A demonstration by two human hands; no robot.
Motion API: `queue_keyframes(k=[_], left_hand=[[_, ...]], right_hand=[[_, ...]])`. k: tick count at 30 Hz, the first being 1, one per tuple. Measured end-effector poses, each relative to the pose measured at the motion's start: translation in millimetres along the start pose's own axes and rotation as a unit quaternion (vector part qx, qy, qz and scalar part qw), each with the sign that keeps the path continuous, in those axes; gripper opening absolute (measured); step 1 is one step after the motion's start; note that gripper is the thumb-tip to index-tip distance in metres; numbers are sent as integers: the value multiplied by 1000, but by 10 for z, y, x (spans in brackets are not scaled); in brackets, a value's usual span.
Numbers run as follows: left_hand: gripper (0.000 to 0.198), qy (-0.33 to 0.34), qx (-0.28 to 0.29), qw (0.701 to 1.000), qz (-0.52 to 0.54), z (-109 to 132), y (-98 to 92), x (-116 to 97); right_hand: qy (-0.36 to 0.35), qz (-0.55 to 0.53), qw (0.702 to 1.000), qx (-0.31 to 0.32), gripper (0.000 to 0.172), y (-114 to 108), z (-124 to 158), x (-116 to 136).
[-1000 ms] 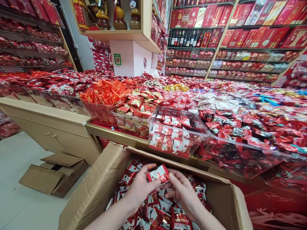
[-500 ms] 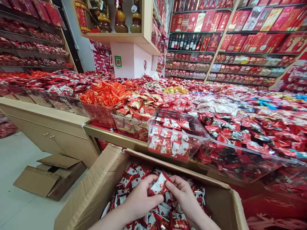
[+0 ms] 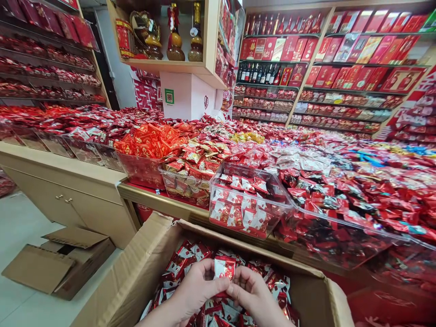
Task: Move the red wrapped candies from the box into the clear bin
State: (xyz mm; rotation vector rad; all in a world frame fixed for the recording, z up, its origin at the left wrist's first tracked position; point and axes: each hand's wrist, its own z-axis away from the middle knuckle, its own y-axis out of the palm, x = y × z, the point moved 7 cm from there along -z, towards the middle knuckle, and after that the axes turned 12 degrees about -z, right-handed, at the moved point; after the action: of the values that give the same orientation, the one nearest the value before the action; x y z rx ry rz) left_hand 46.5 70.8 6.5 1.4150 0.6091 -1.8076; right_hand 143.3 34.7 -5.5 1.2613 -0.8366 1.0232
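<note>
Between my two hands is a small red and white wrapped candy (image 3: 225, 268), held upright over an open cardboard box (image 3: 117, 268). My left hand (image 3: 204, 286) pinches its left side with thumb and fingers. On the other side my right hand (image 3: 248, 286) has its thumb and curled fingers closed at the lower right of the packet. Many similar wrapped candies (image 3: 180, 261) lie loose in the box under my hands. Just beyond the box, a clear plastic bin (image 3: 250, 200) holds rows of the same red and white packets.
Further bins of sweets cover the counter, among them orange packets (image 3: 150, 141) and gold-red ones (image 3: 192, 170). A second cardboard box (image 3: 83, 259) with raised flaps sits on the floor at left. A wooden display cabinet (image 3: 170, 67) overhangs the counter.
The candy has been turned from a slant to upright, its printed face toward me. Both hands have shifted slightly down and closer together. The camera view has tilted up a little.
</note>
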Motion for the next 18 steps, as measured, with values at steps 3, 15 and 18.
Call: queue_keyframes(k=[3, 15, 18], left_hand=[[49, 35, 101, 993, 45, 70, 82, -163], [29, -11, 207, 950, -231, 62, 145, 409], [23, 21, 146, 963, -226, 106, 46, 371]], right_hand=[[-62, 145, 988, 1, 19, 46, 68, 257], [-241, 297, 907, -174, 7, -70, -450, 2578], [-90, 249, 947, -180, 16, -190, -956, 2361]])
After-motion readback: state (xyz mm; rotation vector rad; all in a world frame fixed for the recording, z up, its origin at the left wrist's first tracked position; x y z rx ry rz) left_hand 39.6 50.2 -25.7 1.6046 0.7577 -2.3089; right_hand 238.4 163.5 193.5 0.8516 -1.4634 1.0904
